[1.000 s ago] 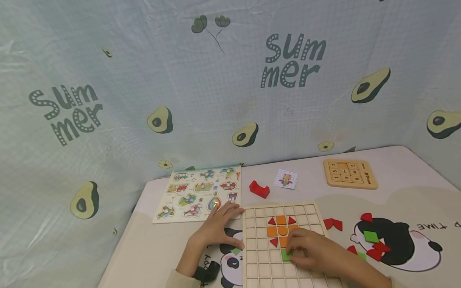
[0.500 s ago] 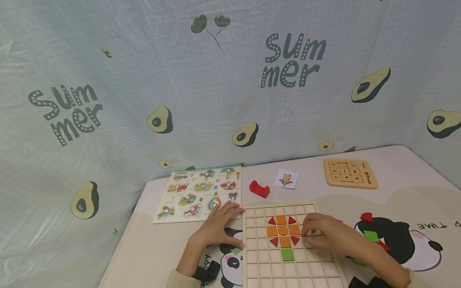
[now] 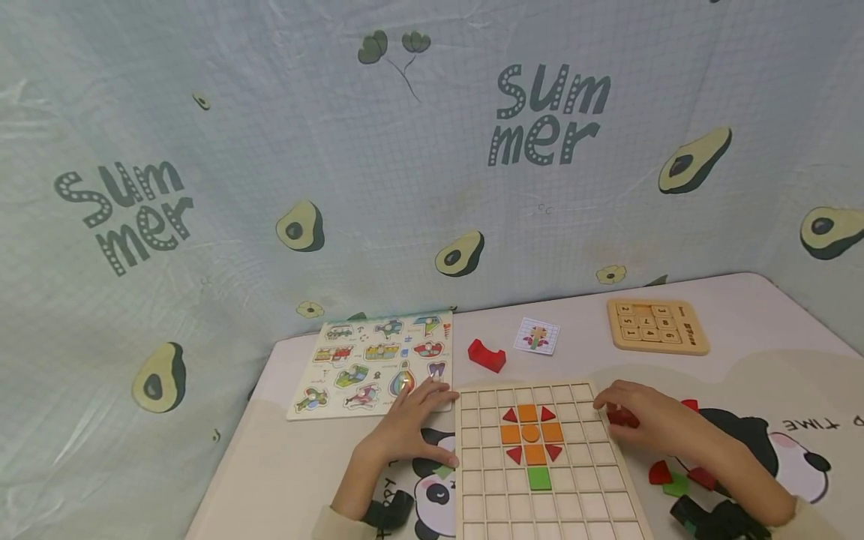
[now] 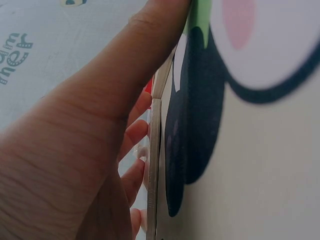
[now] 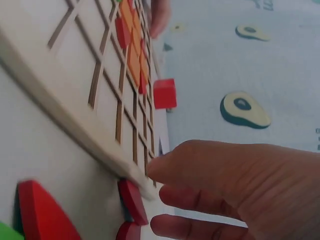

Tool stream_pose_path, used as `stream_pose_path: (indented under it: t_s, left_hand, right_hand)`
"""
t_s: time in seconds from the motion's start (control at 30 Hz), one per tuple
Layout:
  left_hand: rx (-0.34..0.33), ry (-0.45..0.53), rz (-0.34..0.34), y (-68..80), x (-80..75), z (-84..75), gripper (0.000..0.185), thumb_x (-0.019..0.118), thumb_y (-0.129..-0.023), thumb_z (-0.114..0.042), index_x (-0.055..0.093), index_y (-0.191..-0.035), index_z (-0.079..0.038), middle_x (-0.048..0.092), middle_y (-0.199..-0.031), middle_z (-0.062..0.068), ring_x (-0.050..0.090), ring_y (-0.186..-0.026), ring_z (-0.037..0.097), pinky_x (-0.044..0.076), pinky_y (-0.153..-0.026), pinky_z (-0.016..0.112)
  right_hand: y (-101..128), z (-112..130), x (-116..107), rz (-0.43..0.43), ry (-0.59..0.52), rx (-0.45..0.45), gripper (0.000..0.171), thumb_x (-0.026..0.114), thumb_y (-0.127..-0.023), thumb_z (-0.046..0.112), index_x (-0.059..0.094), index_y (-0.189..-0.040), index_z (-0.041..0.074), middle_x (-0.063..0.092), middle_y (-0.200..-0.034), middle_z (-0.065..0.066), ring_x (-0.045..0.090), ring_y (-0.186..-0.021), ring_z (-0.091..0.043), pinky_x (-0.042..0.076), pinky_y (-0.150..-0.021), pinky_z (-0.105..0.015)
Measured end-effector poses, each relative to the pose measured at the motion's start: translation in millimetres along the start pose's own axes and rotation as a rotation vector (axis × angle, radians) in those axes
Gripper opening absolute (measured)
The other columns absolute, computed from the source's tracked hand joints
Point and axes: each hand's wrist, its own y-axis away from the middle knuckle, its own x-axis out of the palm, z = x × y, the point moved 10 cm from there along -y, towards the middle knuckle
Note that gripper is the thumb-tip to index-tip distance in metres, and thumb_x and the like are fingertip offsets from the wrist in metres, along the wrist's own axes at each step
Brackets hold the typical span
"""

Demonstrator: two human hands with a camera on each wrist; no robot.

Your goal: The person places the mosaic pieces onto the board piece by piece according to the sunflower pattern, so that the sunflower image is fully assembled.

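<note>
My left hand [image 3: 405,431] lies with spread fingers along the left side of a wooden grid board [image 3: 481,480], its thumb at the board's edge. On the grid, an orange circle [image 3: 531,433] has orange squares [image 3: 552,432] around it and red triangles [image 3: 514,454] at the corners. One green square [image 3: 539,478] sits below them. Beyond the board's right edge, my right hand [image 3: 658,424] is over loose red pieces [image 3: 622,417], fingers bent loosely. In the right wrist view, its thumb is by the board's corner, close to a red piece [image 5: 132,201].
Loose red [image 3: 660,472] and green [image 3: 676,486] pieces lie right of the board, partly under the right forearm. Behind it are a red notched block [image 3: 487,357], a pattern card [image 3: 537,336] and a sliding number puzzle [image 3: 657,326]. A picture puzzle [image 3: 371,367] lies back left.
My right hand has moved from the grid's middle rightward past the board's edge to the loose red pieces. A lower-right red triangle now shows on the grid. The left hand stays put.
</note>
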Motion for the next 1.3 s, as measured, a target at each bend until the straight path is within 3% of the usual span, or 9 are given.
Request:
stream_pose_path:
  t_s: [0.17,0.43,0.77,0.97,1.3]
  left_hand:
    - [-0.001,0.000,-0.003,0.8,0.1,-0.7,0.092,0.086,-0.064,-0.054,0.048,-0.142,-0.022,0.039,-0.149,0.002,0.017,-0.148,0.032,0.007,-0.118,0.061]
    - [-0.003,-0.003,-0.008,0.9,-0.3,-0.7,0.092,0.086,-0.064,-0.054,0.049,-0.142,-0.023,0.040,-0.149,0.002,0.018,-0.148,0.031,0.007,-0.119,0.060]
    - [-0.008,-0.003,-0.008,1.1,0.3,0.3,0.092,0.086,-0.064,-0.054,0.048,-0.142,-0.023,0.040,-0.149,0.002,0.018,-0.148,0.031,0.007,-0.119,0.060]
    - [-0.001,0.002,-0.001,1.4,-0.7,-1.4,0.092,0.086,-0.064,-0.054,0.048,-0.143,-0.023,0.039,-0.149,0.002,0.017,-0.148,0.031,0.007,-0.118,0.061]
    - [0.002,0.007,-0.006,1.5,-1.8,-2.4,0.092,0.086,-0.064,-0.053,0.048,-0.142,-0.022,0.039,-0.149,0.002,0.018,-0.148,0.031,0.007,-0.118,0.062]
  right_hand:
    - [2,-14,0,0.008,0.032,0.041,0.029,0.078,-0.079,0.009,0.066,-0.104,0.012,0.059,-0.098,0.006,0.052,-0.085,-0.010,0.055,-0.074,-0.029]
    - [2,-16,2,0.003,0.012,-0.012,0.025,0.077,-0.076,0.004,0.062,-0.090,0.017,0.051,-0.087,0.010,0.045,-0.078,-0.005,0.046,-0.065,-0.023]
    - [3,-26,5,0.015,0.003,0.074,0.026,0.079,-0.075,0.012,0.067,-0.098,0.010,0.054,-0.088,0.008,0.045,-0.076,-0.005,0.045,-0.062,-0.022]
    - [5,-31,2,0.009,0.003,0.117,0.024,0.080,-0.076,0.016,0.066,-0.095,0.011,0.053,-0.082,0.007,0.045,-0.072,-0.006,0.043,-0.058,-0.021]
    - [4,-20,-4,0.004,-0.046,0.094,0.024,0.080,-0.078,0.021,0.066,-0.094,0.009,0.052,-0.078,0.008,0.043,-0.066,-0.002,0.042,-0.053,-0.020]
